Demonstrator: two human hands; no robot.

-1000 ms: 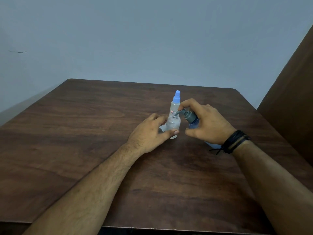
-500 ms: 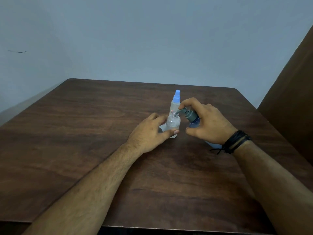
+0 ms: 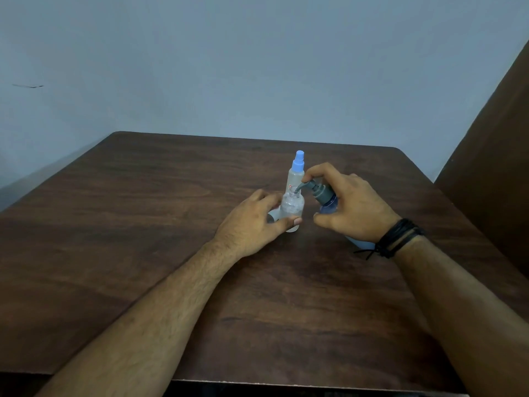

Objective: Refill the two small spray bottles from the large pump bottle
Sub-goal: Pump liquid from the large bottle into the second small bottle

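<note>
Near the centre of the frame I have the left hand (image 3: 254, 222) wrapped around the base of an uncapped small spray bottle (image 3: 292, 209), which stands upright on the wooden table (image 3: 143, 224), its open neck just under the spout of the large pump bottle (image 3: 323, 196). The right hand (image 3: 352, 204) is closed around that pump bottle, tilting it toward the left of the frame, with a fingertip on top of the grey pump head; most of its blue body is hidden behind the hand. The second small spray bottle (image 3: 296, 174) stands just behind the open one, blue sprayer on, toward the upper middle of the frame. My main worry is alignment: the neck is narrow and the spout sits only at its rim, so a hard press could, I judge, jolt the spout sideways and send liquid down the outside onto the table and over my left fingers. A wet grip could then let the small bottle slip or tip. The capped bottle is so close behind that a nudge might topple it. I also cannot read the fill level clearly through the plastic, so overfilling is a real possibility.
</note>
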